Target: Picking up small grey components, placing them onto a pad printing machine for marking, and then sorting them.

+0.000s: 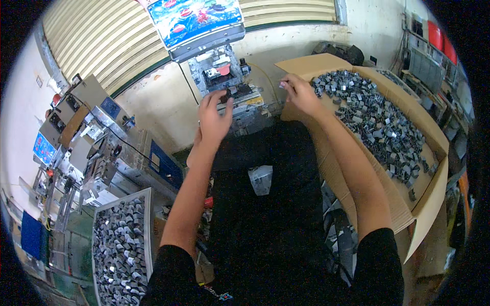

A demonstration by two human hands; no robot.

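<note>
My left hand is at a grimy bench machine, its fingers curved but apart beside a small dark piece on the fixture below the machine's red pad. The fingertips are close to that piece; whether they touch it is unclear. To the right, my right hand pinches a small pale piece, too small to make out in detail, near the near corner of a large cardboard box. Inside the box lie several small bent metal pieces, heaped loosely.
Another group of machines stands on the left, with a metal-rimmed tray of similar pieces below. A roller shutter and pale wall are behind. Shelving with red objects lines the right side.
</note>
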